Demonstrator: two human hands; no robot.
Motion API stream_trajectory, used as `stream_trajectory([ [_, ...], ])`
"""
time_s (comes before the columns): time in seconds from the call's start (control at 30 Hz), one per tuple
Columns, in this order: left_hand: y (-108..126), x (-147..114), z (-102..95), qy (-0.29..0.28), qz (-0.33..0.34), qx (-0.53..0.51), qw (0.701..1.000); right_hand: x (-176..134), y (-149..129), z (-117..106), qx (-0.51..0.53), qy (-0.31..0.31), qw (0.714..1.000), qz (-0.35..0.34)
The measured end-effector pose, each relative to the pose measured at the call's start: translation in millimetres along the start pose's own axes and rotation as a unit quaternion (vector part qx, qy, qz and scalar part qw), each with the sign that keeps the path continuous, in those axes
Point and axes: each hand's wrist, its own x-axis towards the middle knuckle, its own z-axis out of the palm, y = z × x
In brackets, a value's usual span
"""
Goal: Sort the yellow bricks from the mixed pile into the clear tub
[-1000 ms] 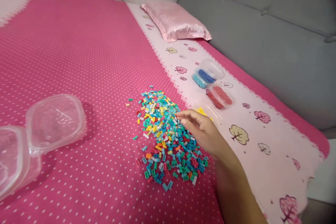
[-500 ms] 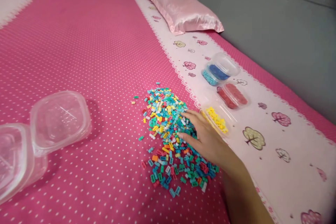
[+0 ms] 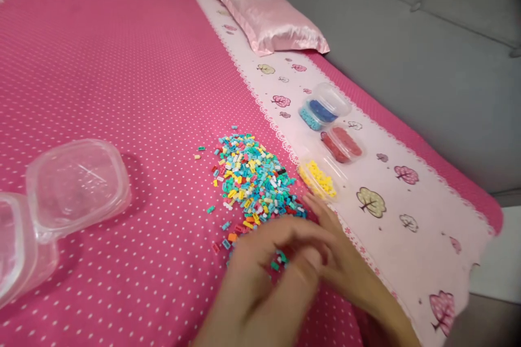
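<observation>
A heap of small toy building bricks [image 3: 256, 173] in many colours lies on the pink polka-dot bedspread [image 3: 122, 81]. My left hand [image 3: 264, 282] is in front of the heap's near side, slightly blurred. Its fingers are curled in and the thumb is close to them; whatever they pinch does not show. Just behind and to its right is my right hand [image 3: 342, 255], low beside the heap. Some of its fingers stretch out toward the small tub of yellow bricks [image 3: 319, 179]; the rest are hidden by my left hand. Whether the two hands touch is unclear.
Beyond the yellow tub stand a tub of red bricks [image 3: 342, 143] and a tub with light and dark blue bricks [image 3: 319, 114]. Two larger clear plastic containers [image 3: 79, 187] are at the left. A pink satin pillow [image 3: 271, 19] lies at the back, near a grey padded headboard [image 3: 386, 59].
My left hand has come into view from below. My right hand has drawn back from the heap toward me. The view has turned a little to the right.
</observation>
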Motion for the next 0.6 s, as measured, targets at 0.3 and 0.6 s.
stream_trajectory([
  [0.3, 38, 38, -36.7, 0.302, 0.226, -0.003, 0.926, 21, 6, 50, -0.075, 0.085, 0.988, -0.104],
  [0.6, 41, 43, -51.0, 0.332, 0.219, -0.015, 0.917, 104, -56, 58, -0.053, 0.166, 0.976, -0.129],
])
